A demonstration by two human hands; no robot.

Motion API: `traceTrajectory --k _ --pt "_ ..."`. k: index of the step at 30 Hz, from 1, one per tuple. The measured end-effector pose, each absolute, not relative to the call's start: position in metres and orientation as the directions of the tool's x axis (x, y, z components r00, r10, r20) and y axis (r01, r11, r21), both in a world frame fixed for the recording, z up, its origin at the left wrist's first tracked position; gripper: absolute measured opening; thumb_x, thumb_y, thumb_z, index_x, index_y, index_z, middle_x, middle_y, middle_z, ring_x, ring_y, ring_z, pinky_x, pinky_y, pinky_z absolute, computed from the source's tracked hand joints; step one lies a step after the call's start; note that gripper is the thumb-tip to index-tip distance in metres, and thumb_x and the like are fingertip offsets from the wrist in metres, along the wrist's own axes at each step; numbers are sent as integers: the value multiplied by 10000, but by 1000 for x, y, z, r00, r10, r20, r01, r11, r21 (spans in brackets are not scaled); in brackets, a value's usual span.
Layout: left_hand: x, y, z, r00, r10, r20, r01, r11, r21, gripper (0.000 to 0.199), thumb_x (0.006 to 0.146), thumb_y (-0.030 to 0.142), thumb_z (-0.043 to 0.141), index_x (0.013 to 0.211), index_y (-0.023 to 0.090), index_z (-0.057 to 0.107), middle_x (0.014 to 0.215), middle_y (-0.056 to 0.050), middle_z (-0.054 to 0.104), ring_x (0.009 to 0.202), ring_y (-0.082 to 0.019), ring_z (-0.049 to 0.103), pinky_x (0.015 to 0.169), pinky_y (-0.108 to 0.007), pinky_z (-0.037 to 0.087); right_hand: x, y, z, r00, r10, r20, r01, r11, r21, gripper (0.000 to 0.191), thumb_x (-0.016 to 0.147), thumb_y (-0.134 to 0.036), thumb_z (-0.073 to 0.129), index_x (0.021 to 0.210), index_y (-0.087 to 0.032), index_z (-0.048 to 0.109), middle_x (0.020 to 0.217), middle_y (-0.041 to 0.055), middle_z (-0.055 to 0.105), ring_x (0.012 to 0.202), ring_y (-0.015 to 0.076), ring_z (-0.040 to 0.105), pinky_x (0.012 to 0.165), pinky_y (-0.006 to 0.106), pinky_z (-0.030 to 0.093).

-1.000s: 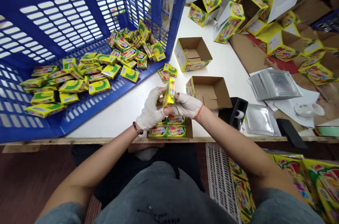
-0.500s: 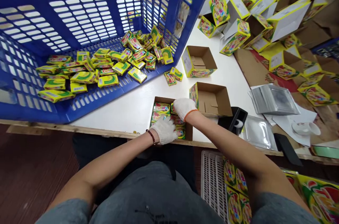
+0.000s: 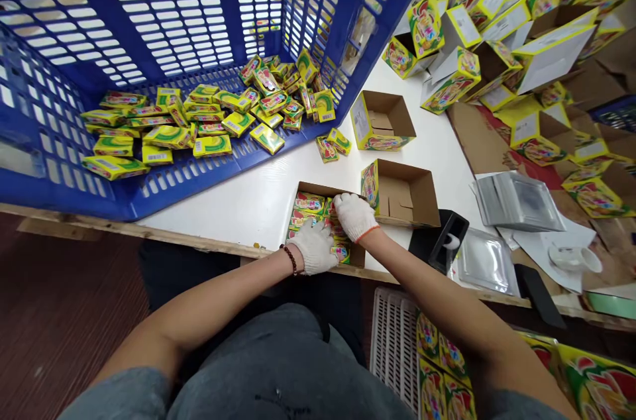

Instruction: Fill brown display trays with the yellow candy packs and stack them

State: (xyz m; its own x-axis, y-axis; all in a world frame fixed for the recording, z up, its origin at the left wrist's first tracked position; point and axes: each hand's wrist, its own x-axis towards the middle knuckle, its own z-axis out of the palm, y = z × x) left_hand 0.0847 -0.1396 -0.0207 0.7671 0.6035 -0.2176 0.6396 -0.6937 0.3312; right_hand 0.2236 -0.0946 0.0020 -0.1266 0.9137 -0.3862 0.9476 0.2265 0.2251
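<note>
An open cardboard carton (image 3: 358, 256) at the table's front edge holds rows of small yellow boxes (image 3: 309, 202) with fruit pictures. Over its lower part lies my left hand (image 3: 317, 248), in a white knit glove, fingers spread on the small boxes. My right hand (image 3: 356, 216), gloved too, rests at the carton's right side, its fingers apart and bent down onto the boxes there; the fingertips are partly hidden. Two open, bare-bottomed cartons stand beyond: a nearer carton (image 3: 415, 191) by my right wrist and a farther carton (image 3: 385, 118).
A blue basket (image 3: 183, 191) on its side holds many loose small boxes (image 3: 213, 145). Two small boxes (image 3: 328, 148) lie outside it. A black tape dispenser (image 3: 447, 241), clear plastic packs (image 3: 521, 201) and piled display cartons (image 3: 452, 85) are on the right. Below stands a white crate (image 3: 395, 340).
My right hand has drawn back slightly from the boxes at the carton's upper edge, and its fingers show more. My left hand stays on the boxes. The whole view has shifted slightly.
</note>
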Motion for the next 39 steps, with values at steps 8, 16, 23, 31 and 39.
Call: traceTrajectory --k 8,16,23,31,39 --pt "86 -140 -18 745 610 -271 667 -671 322 554 961 560 408 1130 137 723 1295 -167 656 1285 -342 527 1093 -544 350 213 -92 -4 -151 895 -421 933 270 239 423 977 -76 303 1339 -186 491 1109 181 633 990 284 682 734 418 590" --pt "87 -150 -22 756 615 -225 651 -669 358 544 933 575 456 1059 124 733 1216 -174 675 1192 -340 579 954 -485 467 219 -105 -17 -143 851 -505 904 320 283 489 979 -86 302 1436 -154 462 1225 226 534 1007 278 667 770 382 576" --pt "8 -49 10 457 890 4 833 -429 349 166 874 221 567 1010 190 656 1017 -88 680 940 -219 620 853 -350 491 214 -113 -39 -137 899 -416 907 282 312 502 957 -85 338 1428 -176 484 1201 257 536 935 287 659 638 380 580" --pt "-124 38 4 13 1000 6 965 -14 262 220 817 262 675 976 145 577 938 -104 652 1010 -292 607 931 -425 451 219 -110 -21 -169 879 -446 936 285 206 467 924 -102 394 1362 -169 542 1221 216 551 1001 287 643 741 359 544" --pt "-6 -73 4 121 986 110 211 -134 968 524 973 591 411 1284 179 499 1247 -129 661 1059 -218 664 901 -374 561 198 -108 29 -260 929 -265 507 -102 -856 366 938 -356 450 1255 -175 479 1064 69 645 847 170 620 738 288 528"
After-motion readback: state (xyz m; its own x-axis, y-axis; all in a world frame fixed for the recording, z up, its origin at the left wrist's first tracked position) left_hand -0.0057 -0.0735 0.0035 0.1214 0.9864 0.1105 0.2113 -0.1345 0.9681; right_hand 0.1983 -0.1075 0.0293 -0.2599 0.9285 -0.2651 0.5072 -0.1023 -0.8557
